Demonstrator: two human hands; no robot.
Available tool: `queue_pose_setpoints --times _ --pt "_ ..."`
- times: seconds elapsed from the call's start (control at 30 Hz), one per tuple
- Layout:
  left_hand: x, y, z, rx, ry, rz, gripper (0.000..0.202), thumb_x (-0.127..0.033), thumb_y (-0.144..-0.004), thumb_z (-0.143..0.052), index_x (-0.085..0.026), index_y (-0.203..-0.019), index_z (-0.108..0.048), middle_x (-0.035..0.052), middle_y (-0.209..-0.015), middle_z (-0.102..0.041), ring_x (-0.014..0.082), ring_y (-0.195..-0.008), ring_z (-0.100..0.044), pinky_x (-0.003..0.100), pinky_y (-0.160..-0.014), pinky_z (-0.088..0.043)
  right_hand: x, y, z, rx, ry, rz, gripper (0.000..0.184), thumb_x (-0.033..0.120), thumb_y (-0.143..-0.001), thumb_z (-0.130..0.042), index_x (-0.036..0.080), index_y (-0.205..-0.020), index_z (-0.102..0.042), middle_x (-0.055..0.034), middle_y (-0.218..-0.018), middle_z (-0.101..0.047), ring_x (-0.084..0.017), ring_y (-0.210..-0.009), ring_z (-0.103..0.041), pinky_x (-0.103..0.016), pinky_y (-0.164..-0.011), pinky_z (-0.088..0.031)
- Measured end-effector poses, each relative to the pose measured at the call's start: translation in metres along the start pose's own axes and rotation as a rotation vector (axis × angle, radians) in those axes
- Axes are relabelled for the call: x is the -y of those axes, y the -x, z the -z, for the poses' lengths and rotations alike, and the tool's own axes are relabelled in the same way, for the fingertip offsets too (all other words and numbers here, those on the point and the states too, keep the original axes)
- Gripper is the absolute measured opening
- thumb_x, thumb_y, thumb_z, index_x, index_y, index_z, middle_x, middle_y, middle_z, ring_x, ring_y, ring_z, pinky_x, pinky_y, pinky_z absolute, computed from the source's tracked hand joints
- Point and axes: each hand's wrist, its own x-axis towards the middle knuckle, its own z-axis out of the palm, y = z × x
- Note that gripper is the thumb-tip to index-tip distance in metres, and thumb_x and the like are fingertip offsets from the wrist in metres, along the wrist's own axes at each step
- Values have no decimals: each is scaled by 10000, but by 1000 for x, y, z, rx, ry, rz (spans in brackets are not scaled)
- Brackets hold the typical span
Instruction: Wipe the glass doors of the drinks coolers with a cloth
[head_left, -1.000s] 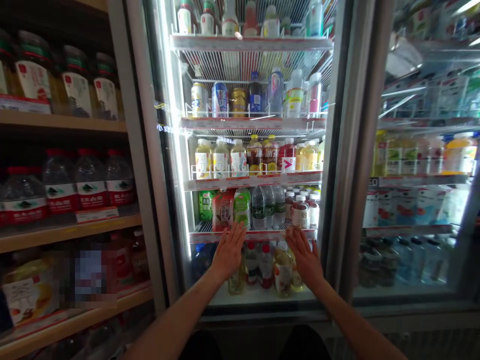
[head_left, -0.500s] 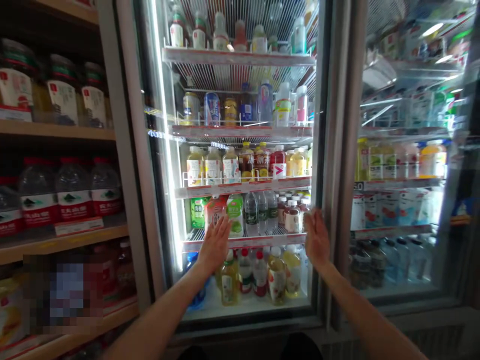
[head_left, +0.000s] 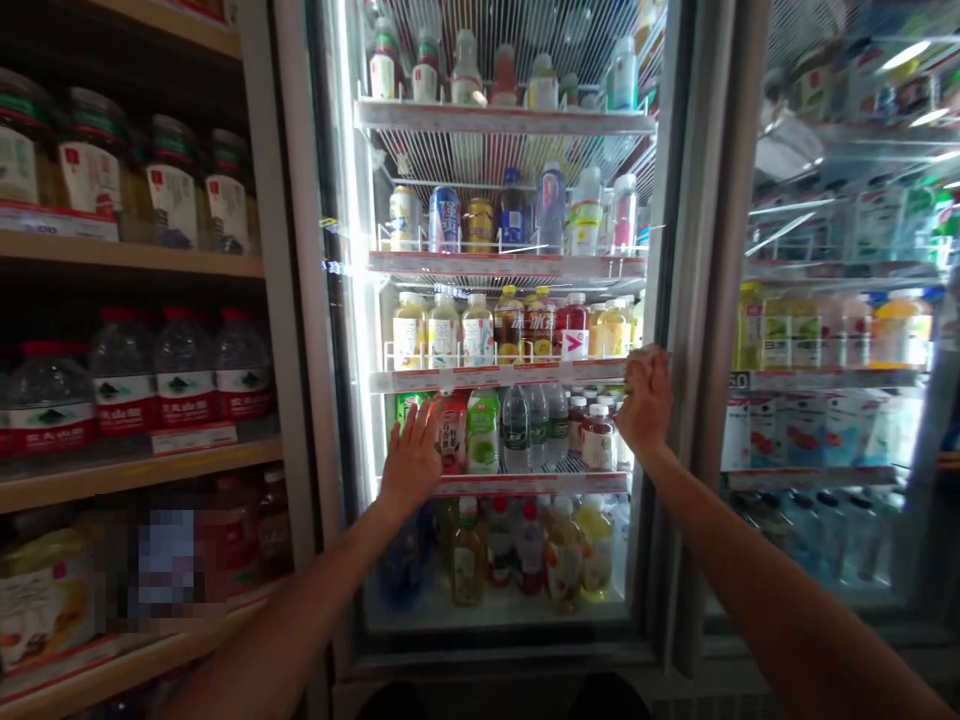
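I face a lit drinks fridge with a glass door (head_left: 352,330). My left hand (head_left: 411,458) lies flat and open against the glass, in front of the red and green bottles (head_left: 465,432) on the third shelf. My right hand (head_left: 645,398) is curled with fingers closed at the door's right edge, beside the metal frame (head_left: 686,300). What those fingers grip is hard to make out. Wire shelves inside hold rows of cans and bottles (head_left: 510,330).
Wooden shelves (head_left: 150,265) on the left carry large water jugs (head_left: 127,385) and jars. A second fridge with a glass door (head_left: 832,330) stands to the right, full of drinks. The bottom shelf holds yellow and red-capped bottles (head_left: 525,550).
My right hand has risen from flat on the glass low down to the door's right edge and curled shut. My left hand has slid up and left, staying flat.
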Motion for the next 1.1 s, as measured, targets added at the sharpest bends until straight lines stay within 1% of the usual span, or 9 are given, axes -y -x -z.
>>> queue_pose_setpoints --times 0.1,0.23,0.3,0.43,0.47,0.63,0.8,1.0,1.1 --pt "3 -1 3 2 -14 8 644 -132 -744 -436 -99 -1371 -294 135 -1464 -264 269 -1369 -191 475 -1088 -235 29 1 -5 29 -21 97 547 18 -767 -359 123 -1292 -468 -129 -1459 -272 -268 -1356 -203 -460 -1047 -309" --pt "7 -2 6 -5 -47 0 631 -132 -744 -431 -88 -1361 -311 144 -1457 -274 273 -1360 -216 472 -1079 -259 65 28 -2 284 -59 624 687 -41 -756 -322 288 -1358 -372 5 -1451 -324 -188 -1372 -184 -421 -1078 -276" --pt "11 -3 7 -4 -64 3 630 -143 -744 -433 -84 -1360 -314 144 -1459 -270 269 -1361 -216 464 -1082 -259 70 24 -1 276 -55 571 713 -26 -767 -330 316 -1391 -293 11 -1471 -282 -197 -1366 -205 -454 -1076 -265" --pt "20 -4 12 25 -96 29 617 -181 -754 -439 -73 -1352 -330 145 -1468 -243 276 -1366 -197 480 -1080 -261 76 6 -5 68 -28 121 630 48 -801 -355 233 -1400 -297 -84 -1498 -188 -297 -1360 -194 -541 -1012 -301" --pt "21 -4 13 35 -103 33 619 -186 -755 -441 -68 -1352 -329 147 -1469 -238 278 -1366 -195 482 -1077 -266 80 8 -6 75 -24 150 619 42 -800 -352 222 -1391 -320 -87 -1492 -209 -295 -1362 -189 -531 -1013 -303" --pt "25 -2 15 51 -132 22 618 -169 -743 -440 -70 -1345 -343 139 -1460 -263 267 -1352 -244 463 -1071 -288 102 25 -7 267 -45 708 649 -4 -779 -361 280 -1362 -364 -5 -1438 -352 -198 -1351 -238 -422 -1063 -263" --pt "27 -1 16 45 -135 6 633 -158 -728 -438 -65 -1346 -337 140 -1461 -255 270 -1356 -230 484 -1072 -277 119 11 -12 90 -9 272 528 69 -827 -365 223 -1328 -430 -80 -1447 -323 -267 -1349 -229 -484 -1023 -281" --pt "26 5 17 55 -129 -22 630 -155 -738 -430 -68 -1354 -327 143 -1459 -261 263 -1352 -245 466 -1063 -296 155 49 -13 291 -101 831 610 42 -799 -391 262 -1366 -360 9 -1449 -331 -215 -1358 -207 -442 -1076 -224" --pt "33 11 14 59 -147 -18 633 -146 -732 -430 -84 -1354 -326 139 -1457 -272 257 -1352 -246 466 -1066 -288 164 31 -18 244 -111 662 633 39 -794 -389 265 -1382 -330 -13 -1454 -321 -224 -1360 -202 -474 -1081 -197"
